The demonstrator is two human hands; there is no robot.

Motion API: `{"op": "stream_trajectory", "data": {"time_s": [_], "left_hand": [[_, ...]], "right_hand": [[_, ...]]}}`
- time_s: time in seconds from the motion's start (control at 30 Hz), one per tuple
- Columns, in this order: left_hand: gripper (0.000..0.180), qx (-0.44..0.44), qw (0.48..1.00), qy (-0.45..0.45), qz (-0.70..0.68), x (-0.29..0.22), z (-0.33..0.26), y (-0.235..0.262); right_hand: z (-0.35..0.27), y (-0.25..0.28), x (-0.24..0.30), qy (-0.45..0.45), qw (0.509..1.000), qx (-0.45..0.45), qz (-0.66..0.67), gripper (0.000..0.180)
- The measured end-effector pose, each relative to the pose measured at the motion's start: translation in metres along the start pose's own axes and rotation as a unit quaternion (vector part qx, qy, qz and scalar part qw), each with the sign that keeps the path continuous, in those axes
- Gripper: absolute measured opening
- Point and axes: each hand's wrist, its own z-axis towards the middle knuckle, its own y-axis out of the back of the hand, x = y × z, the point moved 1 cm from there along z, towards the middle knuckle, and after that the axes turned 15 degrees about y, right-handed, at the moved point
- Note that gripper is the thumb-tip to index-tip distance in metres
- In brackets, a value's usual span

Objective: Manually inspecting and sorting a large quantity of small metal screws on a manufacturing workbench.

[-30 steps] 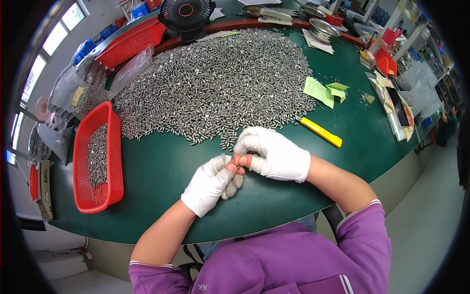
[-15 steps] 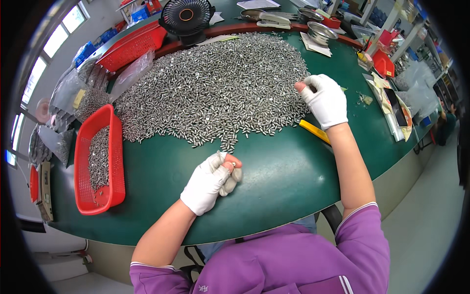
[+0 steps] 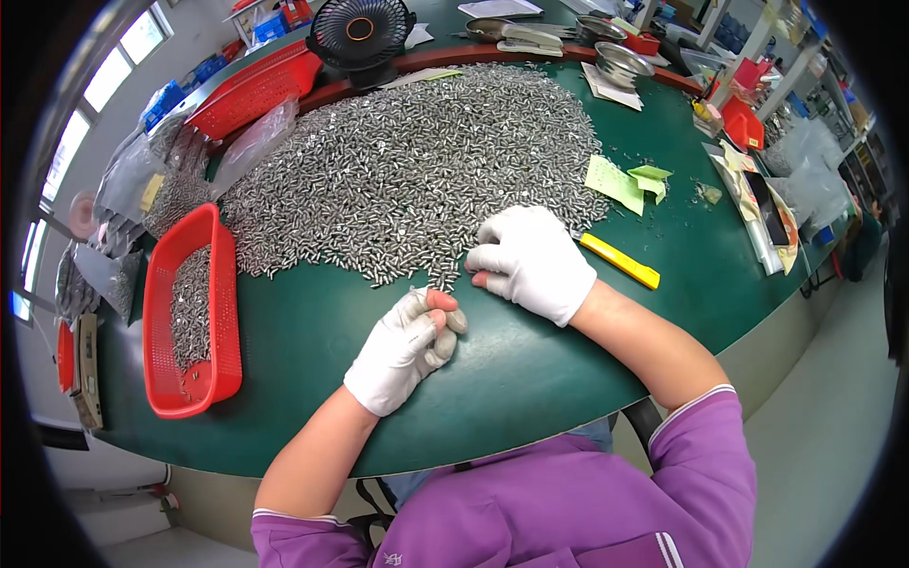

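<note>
Far left on the table [image 3: 312, 388]: red basket [image 3: 225, 322], partly filled with small metal pins [image 3: 190, 308], a few loose at its near end. Next, a heap [image 3: 379, 170] of like pins, broad, far more than the basket holds; reckon a small share done, the bulk left. Left hand [image 3: 398, 352], gloved, just below the heap's near tip: thumb and forefinger curled close together; cannot tell whether a pin sits between. Right hand [image 3: 532, 267], gloved, over the heap's near edge, fingers bent downward; whether they pinch a pin is hidden. Just beside it, yellow knife [image 3: 620, 261]; beyond, green paper [image 3: 614, 183] by the heap's right edge.
</note>
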Motion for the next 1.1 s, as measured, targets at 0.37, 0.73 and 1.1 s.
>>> {"op": "stream_trajectory", "data": {"time_s": [0.37, 0.73, 1.1], "left_hand": [[0.022, -0.030, 0.999, 0.024, 0.014, -0.001, 0.001, 0.002], [0.021, -0.057, 0.993, 0.047, 0.096, -0.003, -0.001, -0.004], [0.015, -0.063, 0.992, 0.033, 0.103, -0.001, 0.000, -0.004]], "right_hand": [[0.004, -0.003, 0.007, -0.018, 0.997, 0.075, -0.006, 0.011], [0.011, 0.007, 0.024, 0.044, 0.991, -0.059, 0.115, 0.016], [0.011, 0.006, 0.025, 0.070, 0.987, -0.061, 0.134, 0.017]]}}
